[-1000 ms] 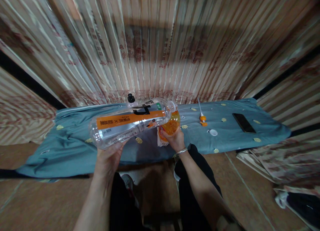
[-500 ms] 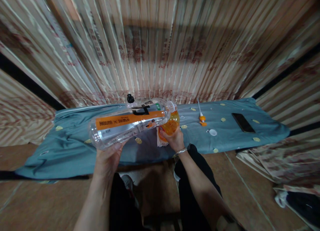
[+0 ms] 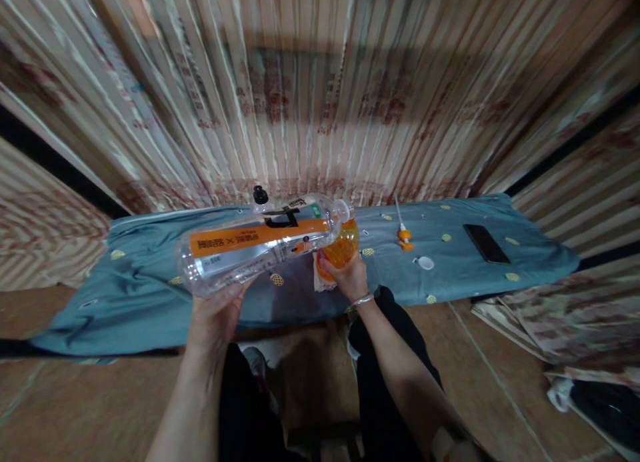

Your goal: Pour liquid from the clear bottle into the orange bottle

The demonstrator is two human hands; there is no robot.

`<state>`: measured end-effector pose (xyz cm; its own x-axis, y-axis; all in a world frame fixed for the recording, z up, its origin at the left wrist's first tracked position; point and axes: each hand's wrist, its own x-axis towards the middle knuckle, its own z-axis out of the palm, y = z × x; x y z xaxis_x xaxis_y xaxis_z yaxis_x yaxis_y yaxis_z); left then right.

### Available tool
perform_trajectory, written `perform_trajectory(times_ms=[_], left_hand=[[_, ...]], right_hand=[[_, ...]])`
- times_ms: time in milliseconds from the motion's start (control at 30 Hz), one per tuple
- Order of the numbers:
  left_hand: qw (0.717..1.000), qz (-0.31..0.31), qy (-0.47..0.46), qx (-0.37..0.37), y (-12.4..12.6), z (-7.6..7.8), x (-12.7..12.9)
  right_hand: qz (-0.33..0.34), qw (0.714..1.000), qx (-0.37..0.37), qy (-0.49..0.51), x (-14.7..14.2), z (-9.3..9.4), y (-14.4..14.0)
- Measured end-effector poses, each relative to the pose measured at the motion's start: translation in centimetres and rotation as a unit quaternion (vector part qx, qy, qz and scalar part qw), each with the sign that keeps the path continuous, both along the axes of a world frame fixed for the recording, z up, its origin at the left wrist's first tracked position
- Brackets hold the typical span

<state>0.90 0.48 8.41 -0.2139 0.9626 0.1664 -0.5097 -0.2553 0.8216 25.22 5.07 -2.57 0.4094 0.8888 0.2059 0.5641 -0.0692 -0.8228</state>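
Note:
My left hand (image 3: 216,313) holds a large clear plastic bottle (image 3: 260,243) with an orange label, tipped nearly flat, its open mouth at the right. That mouth sits right at the top of a small round orange bottle (image 3: 342,248), which my right hand (image 3: 346,277) grips from below over a blue cloth (image 3: 150,295). A white tissue (image 3: 320,282) is tucked under my right hand.
On the blue cloth lie an orange pump nozzle with a white tube (image 3: 403,232), a small white cap (image 3: 425,263), a black phone (image 3: 486,243) and a black cap (image 3: 260,195). Striped printed curtains hang behind. Folded fabric is piled at the right on the floor.

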Motion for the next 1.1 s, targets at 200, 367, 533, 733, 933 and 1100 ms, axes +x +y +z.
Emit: perform_trajectory(times_ms=[200, 367, 533, 733, 933, 1100], left_hand=[[1.0, 0.003, -0.002, -0.004, 0.03, -0.37, -0.11], [1.0, -0.002, -0.008, -0.005, -0.03, -0.32, -0.22], [1.0, 0.002, -0.01, -0.013, -0.05, -0.26, -0.16], [1.0, 0.007, -0.011, -0.018, -0.08, -0.17, -0.04], [1.0, 0.006, -0.008, -0.024, -0.16, -0.21, -0.14], [0.999, 0.013, 0.0, -0.03, -0.14, -0.14, -0.08]], right_hand=[[-0.006, 1.0, -0.015, -0.004, -0.17, 0.27, -0.07], [0.001, 1.0, -0.007, 0.004, -0.05, 0.18, -0.07], [0.004, 1.0, -0.004, 0.008, -0.02, 0.27, -0.1], [-0.007, 1.0, -0.021, 0.0, -0.31, 0.77, -0.19], [-0.005, 1.0, -0.018, -0.01, -0.36, 0.65, -0.19], [-0.007, 1.0, -0.009, -0.02, -0.26, 0.39, -0.08]])
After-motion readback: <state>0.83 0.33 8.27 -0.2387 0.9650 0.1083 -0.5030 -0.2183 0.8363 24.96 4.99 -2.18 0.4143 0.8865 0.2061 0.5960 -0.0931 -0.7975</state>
